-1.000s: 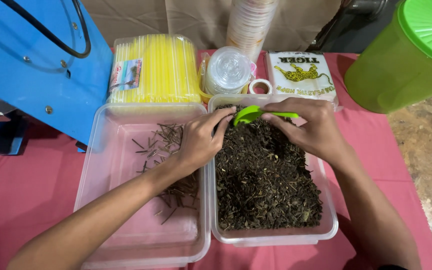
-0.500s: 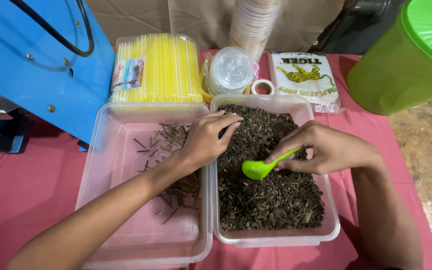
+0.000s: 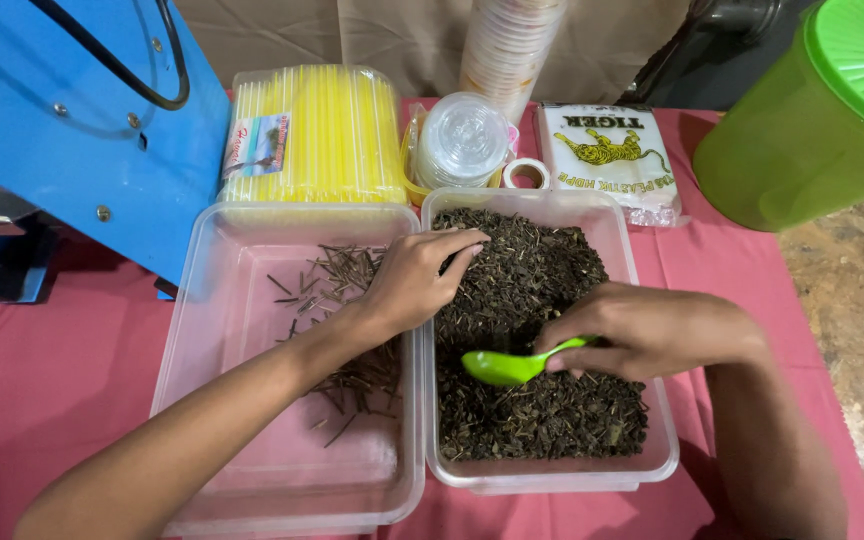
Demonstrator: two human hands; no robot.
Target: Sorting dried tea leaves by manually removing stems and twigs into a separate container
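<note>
On a red-pink cloth (image 3: pixel 42 390) sit two clear plastic tubs side by side, their long walls touching. Over the right tub (image 3: pixel 657 440), which is filled with dark, dry, crumbled leaves (image 3: pixel 542 410), the right hand (image 3: pixel 642 330) holds a green plastic spoon (image 3: pixel 512 365) by its handle, pinched between thumb and curled fingers; the bowl of the spoon points toward the person's left and lies low on the leaf heap, near the middle of the tub. The left hand (image 3: pixel 412 280) reaches across the shared walls from the left tub (image 3: pixel 202 420), palm down, its fingertips drawn loosely together and resting on the leaves at the far left corner of the heap; whether they have pinched anything cannot be told. Beneath the left wrist and forearm the left tub holds only a thin scatter of brown stalks (image 3: pixel 337 275), most of them along its right side. Behind the tubs stand a pack of yellow straws (image 3: pixel 317 135), a stack of clear domed lids (image 3: pixel 460 140), a small roll of tape (image 3: pixel 525 175), a white packet of plastic bags (image 3: pixel 607 150) and a tall stack of cups (image 3: pixel 507 45). At far left is a blue metal machine (image 3: pixel 72 130), at far right a green lidded jug (image 3: pixel 802 120).
</note>
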